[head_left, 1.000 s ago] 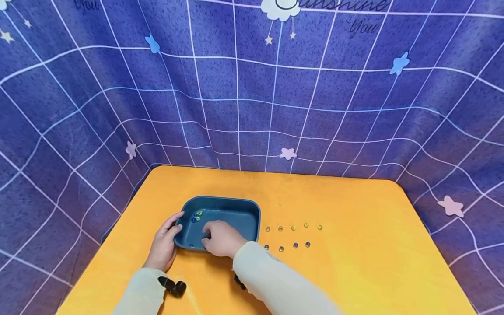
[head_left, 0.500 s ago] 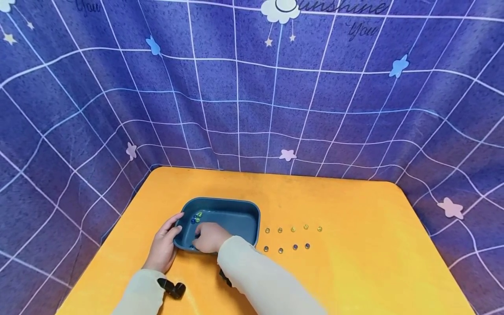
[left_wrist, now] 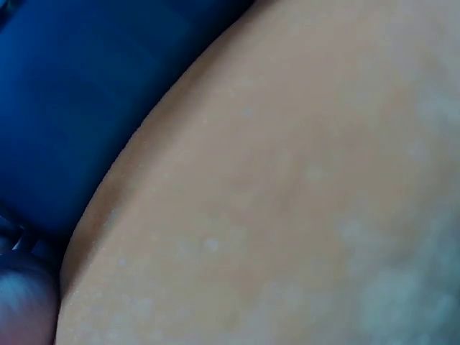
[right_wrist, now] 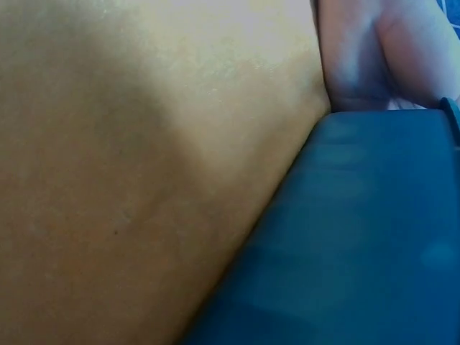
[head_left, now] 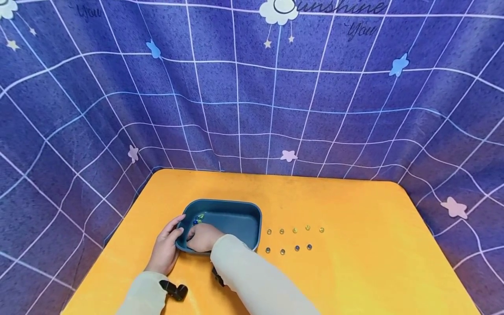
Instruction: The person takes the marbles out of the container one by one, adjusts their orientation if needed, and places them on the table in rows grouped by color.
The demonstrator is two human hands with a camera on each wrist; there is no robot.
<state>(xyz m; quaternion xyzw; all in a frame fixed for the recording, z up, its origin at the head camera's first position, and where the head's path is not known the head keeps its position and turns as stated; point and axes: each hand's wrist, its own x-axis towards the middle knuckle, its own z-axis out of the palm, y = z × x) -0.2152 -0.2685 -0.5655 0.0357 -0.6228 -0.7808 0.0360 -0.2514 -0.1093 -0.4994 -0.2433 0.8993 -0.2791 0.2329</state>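
Note:
A dark blue tray (head_left: 224,203) sits on the orange table (head_left: 354,262), left of centre. My left hand (head_left: 177,227) grips the tray's left rim, thumb over the edge. My right hand (head_left: 198,237) reaches down inside the tray at its front left corner, beside a small cluster of blue and green marbles (head_left: 198,218). Its fingertips are hidden, so I cannot tell whether it holds anything. The left wrist view shows only the tray wall (left_wrist: 72,108) against the table. In the right wrist view the tray wall (right_wrist: 359,237) fills the lower right, with part of a hand (right_wrist: 388,50) above it.
Two short rows of glass marbles lie on the table right of the tray, an upper row (head_left: 295,230) and a lower row (head_left: 289,250). A black strap fitting (head_left: 175,289) shows at my left sleeve. A purple grid-patterned cloth (head_left: 252,96) hangs around the table's back and sides.
My right hand has slid left inside the tray, from the front middle to the front left corner near the marbles. The left hand and the tray have stayed put.

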